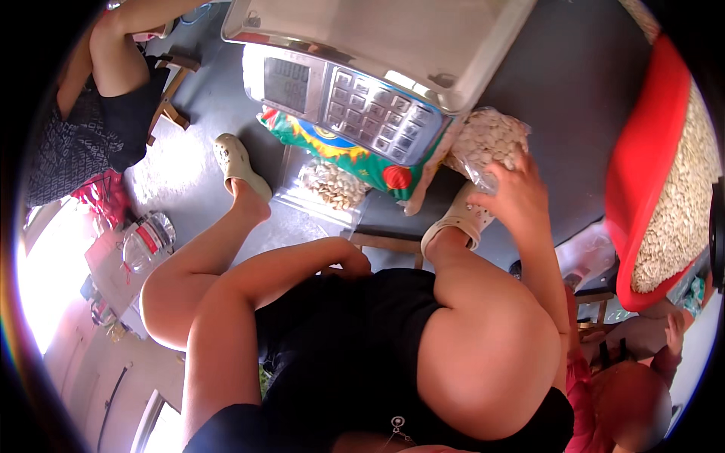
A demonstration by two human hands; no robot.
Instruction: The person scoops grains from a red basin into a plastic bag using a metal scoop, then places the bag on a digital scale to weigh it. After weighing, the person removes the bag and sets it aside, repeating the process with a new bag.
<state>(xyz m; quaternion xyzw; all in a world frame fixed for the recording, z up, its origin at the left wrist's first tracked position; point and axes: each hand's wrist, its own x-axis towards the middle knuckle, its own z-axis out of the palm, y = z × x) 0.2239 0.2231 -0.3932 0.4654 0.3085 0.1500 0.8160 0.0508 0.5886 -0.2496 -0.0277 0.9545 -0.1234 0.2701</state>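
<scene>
My right hand [518, 189] rests with spread fingers against the lower right side of a clear plastic bag of pale flat seeds [490, 139]; whether it grips the bag I cannot tell. That bag lies beside the right corner of a digital weighing scale [368, 107] with a metal pan [385, 34]. Under the scale's keypad shows a green printed packet [345, 164]. Another clear bag of seeds [334, 184] is below it, to the left. My left hand [354, 260] lies at my lap, its fingers mostly hidden, so its hold is unclear.
A large red basin [640, 170] full of pale seeds stands at the right. A co-worker in red [612, 390] is at the lower right, another seated person [102, 113] at the upper left. A large clear plastic bottle [148, 240] is on the left. My feet in clogs flank the bags.
</scene>
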